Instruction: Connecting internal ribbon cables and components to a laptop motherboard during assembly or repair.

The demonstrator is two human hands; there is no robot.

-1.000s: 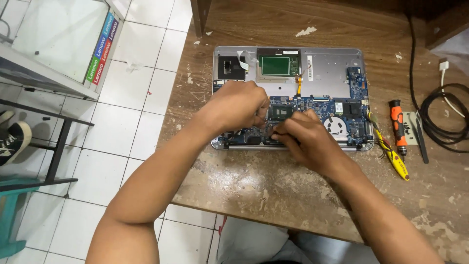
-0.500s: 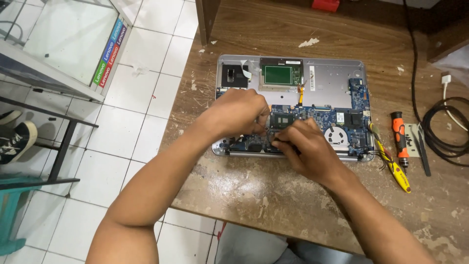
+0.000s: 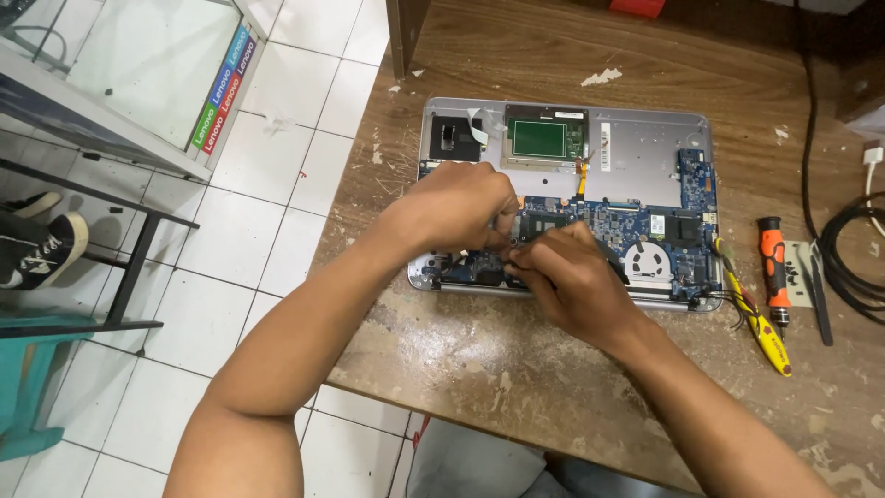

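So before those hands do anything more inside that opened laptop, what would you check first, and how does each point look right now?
1. Laptop lies flat on the wooden table: ok.
2. Both hands over the blue circuit board, left hand and right hand close together: ok.
3. What the fingers pinch: cannot tell, hidden between the hands.
4. Orange screwdriver and yellow tool lie apart from the hands, to the laptop's right: ok.
5. Black cable lies off the laptop: ok.
6. Loose wires at the laptop's right corner trail out by the yellow tool: not ok.
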